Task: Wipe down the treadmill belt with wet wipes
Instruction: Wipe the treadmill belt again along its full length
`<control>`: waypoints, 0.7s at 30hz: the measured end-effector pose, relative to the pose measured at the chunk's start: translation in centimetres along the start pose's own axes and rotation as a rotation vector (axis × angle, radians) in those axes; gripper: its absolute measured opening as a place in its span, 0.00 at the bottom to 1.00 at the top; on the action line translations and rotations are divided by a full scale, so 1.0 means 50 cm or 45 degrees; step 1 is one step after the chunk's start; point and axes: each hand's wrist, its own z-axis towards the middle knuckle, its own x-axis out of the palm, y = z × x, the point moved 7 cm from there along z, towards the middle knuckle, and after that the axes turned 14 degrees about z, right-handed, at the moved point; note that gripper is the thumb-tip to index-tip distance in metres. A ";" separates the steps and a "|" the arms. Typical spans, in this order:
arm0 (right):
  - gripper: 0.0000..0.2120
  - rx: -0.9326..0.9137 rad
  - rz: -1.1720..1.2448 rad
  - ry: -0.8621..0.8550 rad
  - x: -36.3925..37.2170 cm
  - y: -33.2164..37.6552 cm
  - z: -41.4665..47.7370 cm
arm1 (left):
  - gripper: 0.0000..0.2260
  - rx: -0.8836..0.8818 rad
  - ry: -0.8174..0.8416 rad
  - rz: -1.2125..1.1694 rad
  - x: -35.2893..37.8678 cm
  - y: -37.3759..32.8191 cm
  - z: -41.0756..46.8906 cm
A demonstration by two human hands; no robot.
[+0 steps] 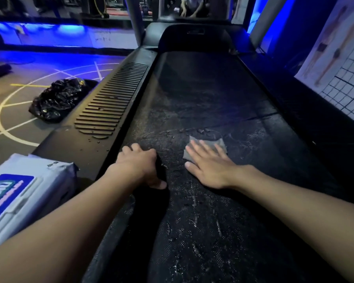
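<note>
Right hand point(211, 168) flat on a square grey wipe point(210, 141) atop the gritty black textured belt point(213, 94); left hand point(140, 163) clenched, empty.

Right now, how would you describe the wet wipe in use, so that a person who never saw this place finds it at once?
Look at the treadmill belt, the long dark strip in the middle. On its near part, the wipe lies flat under the fingers of the right hand. It is the only pale grey square on the black belt.
</note>
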 end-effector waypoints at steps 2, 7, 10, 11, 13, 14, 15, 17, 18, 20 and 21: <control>0.32 -0.154 -0.053 0.044 0.033 0.049 -0.041 | 0.45 -0.021 -0.008 -0.005 -0.001 0.007 -0.005; 0.30 -0.264 -0.061 0.064 0.028 0.059 -0.043 | 0.41 0.047 0.085 -0.073 0.005 0.023 -0.001; 0.31 -0.029 -0.007 -0.006 0.005 0.047 0.032 | 0.45 0.063 0.081 -0.098 0.013 0.038 -0.001; 0.32 -0.031 -0.013 -0.003 0.011 0.062 0.034 | 0.46 0.069 0.075 -0.105 0.017 0.041 0.000; 0.33 -0.188 -0.064 0.050 0.042 0.113 -0.001 | 0.46 0.068 0.050 -0.105 0.021 0.044 -0.002; 0.32 -0.285 -0.082 0.073 0.055 0.133 -0.027 | 0.45 0.054 0.027 -0.096 0.019 0.044 -0.006; 0.32 -0.352 -0.083 0.084 0.059 0.141 -0.045 | 0.44 0.023 0.013 -0.080 0.017 0.046 -0.009; 0.30 -0.373 -0.084 0.080 0.045 0.132 -0.026 | 0.41 -0.034 0.015 -0.056 0.017 0.054 -0.016; 0.30 -0.314 -0.067 0.068 0.035 0.121 0.002 | 0.40 -0.031 0.020 -0.051 0.018 0.055 -0.019; 0.30 -0.133 -0.024 0.016 0.017 0.104 0.061 | 0.38 -0.011 0.012 -0.030 0.018 0.054 -0.026; 0.31 -0.085 -0.003 0.002 0.014 0.111 0.075 | 0.36 -0.008 -0.019 -0.015 0.015 0.056 -0.031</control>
